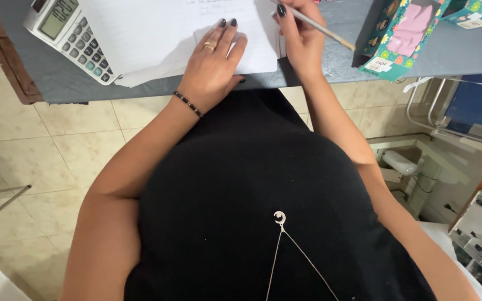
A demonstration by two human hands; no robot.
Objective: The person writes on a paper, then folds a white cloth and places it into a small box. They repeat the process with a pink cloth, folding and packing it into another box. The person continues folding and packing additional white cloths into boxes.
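Gripping a pencil (319, 26), the right hand (302, 39) nears the paper (157, 28) — left hand (213, 61) flat on it.

Crowded desk edge, open strip at front left
The calculator (68, 33) blocks the far left of the grey desk (57, 83); the white paper (152, 33) fills the middle under the left hand (213, 64). Bare desk runs along the front edge and between the right hand (302, 39), which holds a pencil (319, 27), and the floral box (403, 36)
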